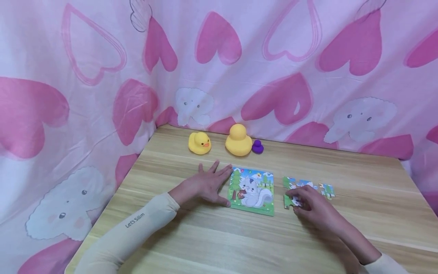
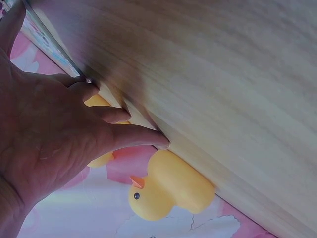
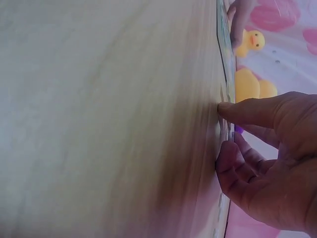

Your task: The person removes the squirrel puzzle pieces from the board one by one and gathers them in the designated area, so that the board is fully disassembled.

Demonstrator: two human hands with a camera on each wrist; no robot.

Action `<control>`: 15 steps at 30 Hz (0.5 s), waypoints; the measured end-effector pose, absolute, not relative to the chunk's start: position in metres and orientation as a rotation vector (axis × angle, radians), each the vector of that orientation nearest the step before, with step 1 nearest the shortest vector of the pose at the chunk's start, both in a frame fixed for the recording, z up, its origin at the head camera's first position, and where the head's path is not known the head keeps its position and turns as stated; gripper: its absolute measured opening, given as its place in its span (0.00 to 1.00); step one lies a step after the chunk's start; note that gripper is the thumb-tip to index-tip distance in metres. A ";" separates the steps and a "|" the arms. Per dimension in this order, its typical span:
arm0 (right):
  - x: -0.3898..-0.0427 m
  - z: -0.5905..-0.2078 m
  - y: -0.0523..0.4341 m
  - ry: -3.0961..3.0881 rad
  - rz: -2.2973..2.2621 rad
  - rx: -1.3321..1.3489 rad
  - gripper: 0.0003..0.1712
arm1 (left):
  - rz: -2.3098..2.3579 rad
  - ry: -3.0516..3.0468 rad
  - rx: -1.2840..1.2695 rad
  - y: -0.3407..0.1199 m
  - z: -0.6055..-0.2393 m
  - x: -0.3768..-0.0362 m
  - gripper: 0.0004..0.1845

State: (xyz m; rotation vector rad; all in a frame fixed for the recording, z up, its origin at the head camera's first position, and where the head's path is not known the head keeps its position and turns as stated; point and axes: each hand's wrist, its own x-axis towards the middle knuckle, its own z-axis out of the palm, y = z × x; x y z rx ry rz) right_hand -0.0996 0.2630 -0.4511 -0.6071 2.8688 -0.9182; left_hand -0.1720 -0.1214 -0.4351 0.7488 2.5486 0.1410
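In the head view a square picture card [image 1: 253, 192], printed with a grey squirrel, lies on the wooden table. Spread fingers of my left hand [image 1: 212, 185] touch its left edge; in the left wrist view, that hand [image 2: 54, 116] has its fingertips down at the table. To the right of the card, loose jigsaw puzzle pieces [image 1: 327, 189] lie in a partly joined group. My right hand [image 1: 315, 205] holds a puzzle piece [image 1: 288, 201] at the group's near left, thumb and curled fingers at its edges. In the right wrist view, the right hand [image 3: 292, 163] covers part of the pieces.
Behind the card stand a yellow rubber duck [image 1: 199, 144], a larger yellow duck [image 1: 238, 140] facing away and a small purple duck [image 1: 257, 147]. A pink heart-patterned curtain [image 1: 219, 76] hangs along the table's back and left edges.
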 end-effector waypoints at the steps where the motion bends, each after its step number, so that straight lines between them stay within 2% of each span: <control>1: -0.099 -0.452 0.264 2.860 -0.917 -0.595 0.27 | 0.139 2.549 0.751 -0.121 -0.435 -0.172 0.66; 15: -0.111 -0.450 0.269 2.783 -0.926 -0.559 0.28 | 0.124 2.549 0.746 -0.121 -0.433 -0.171 0.66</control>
